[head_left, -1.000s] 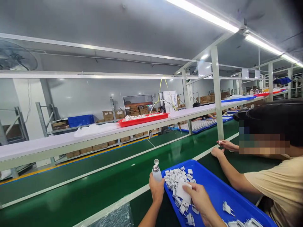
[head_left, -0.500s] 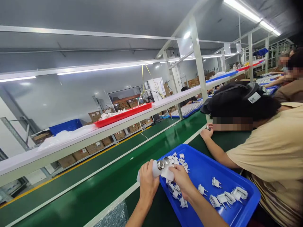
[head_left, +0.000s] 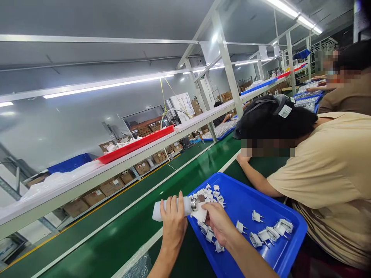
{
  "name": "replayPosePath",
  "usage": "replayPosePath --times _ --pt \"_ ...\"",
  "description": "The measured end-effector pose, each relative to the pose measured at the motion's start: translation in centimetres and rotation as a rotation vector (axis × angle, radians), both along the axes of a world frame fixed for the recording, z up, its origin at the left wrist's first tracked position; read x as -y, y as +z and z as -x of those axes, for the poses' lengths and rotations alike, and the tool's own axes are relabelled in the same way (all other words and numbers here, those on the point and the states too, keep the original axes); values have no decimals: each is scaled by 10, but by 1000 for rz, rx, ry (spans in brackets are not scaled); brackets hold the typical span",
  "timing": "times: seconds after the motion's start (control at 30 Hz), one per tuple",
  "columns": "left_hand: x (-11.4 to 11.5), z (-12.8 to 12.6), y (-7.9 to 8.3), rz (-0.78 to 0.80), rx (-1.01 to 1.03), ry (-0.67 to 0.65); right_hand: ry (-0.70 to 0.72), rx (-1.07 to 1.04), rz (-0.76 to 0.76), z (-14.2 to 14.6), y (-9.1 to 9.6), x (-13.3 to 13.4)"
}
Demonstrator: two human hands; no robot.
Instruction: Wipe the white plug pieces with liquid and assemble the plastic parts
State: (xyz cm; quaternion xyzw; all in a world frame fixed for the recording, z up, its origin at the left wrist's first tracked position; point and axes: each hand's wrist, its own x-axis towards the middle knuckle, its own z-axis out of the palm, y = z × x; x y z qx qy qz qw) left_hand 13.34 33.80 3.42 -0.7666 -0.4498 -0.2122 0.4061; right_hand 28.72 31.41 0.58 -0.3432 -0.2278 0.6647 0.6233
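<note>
Green conveyor belt [head_left: 121,235] beside blue tray [head_left: 255,200]; fingers grasping bottle [head_left: 171,205], white pad [head_left: 201,214].

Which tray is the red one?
The red tray on the raised shelf, holding white parts. The blue tray by the hands sits below.

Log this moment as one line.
left hand: holds bottle on its side | right hand: white pad at nozzle | blue tray: plugs

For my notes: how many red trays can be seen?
2: one red tray lies on the near shelf; a second lies far along it. Others may be hidden.
</note>
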Motion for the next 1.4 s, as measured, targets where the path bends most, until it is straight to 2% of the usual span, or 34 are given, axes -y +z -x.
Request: replayPosePath --times 0.4,0.6,0.7,0.83,0.97,1.1,1.23,1.4 --pt "3 -1 0 -11 -48 60 -24 1 8 3 0 4" --pt "3 1 2 -2 -42 86 -31 74 -20 5 2 4" --pt "5 2 0 2 -38 114 -59 194 -31 8 5 7" --pt "11 -1 -13 2 -16 174 -181 521 -69 15 10 13" --pt "15 -3 -32 3 67 218 -305 869 -168 23 15 22" --pt "17 -2 -41 30 206 224 -311 1095 -300 32 23 34" --pt "18 -1 -43 103 377 174 -324 1213 -374 41 28 40" --pt "20 5 -53 225 631 70 -295 1194 -423 47 30 39"
